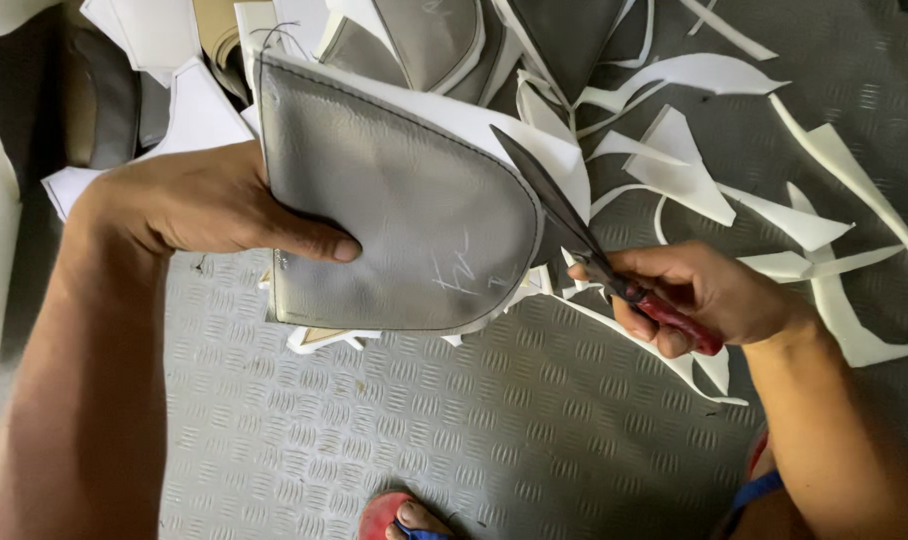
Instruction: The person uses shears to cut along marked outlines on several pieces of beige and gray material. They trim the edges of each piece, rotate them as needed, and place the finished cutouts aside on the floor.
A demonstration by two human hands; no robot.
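Note:
My left hand grips a grey textured piece with a rounded end, stitched along its edge onto a white backing. The thumb lies on its grey face. My right hand holds red-handled scissors, whose dark blades lie along the rounded right edge of the piece, cutting at the white margin.
Several white trimmed strips and scraps lie on the grey ribbed floor mat at the right. More grey stitched pieces are stacked at the top. A foot in a red sandal shows at the bottom edge.

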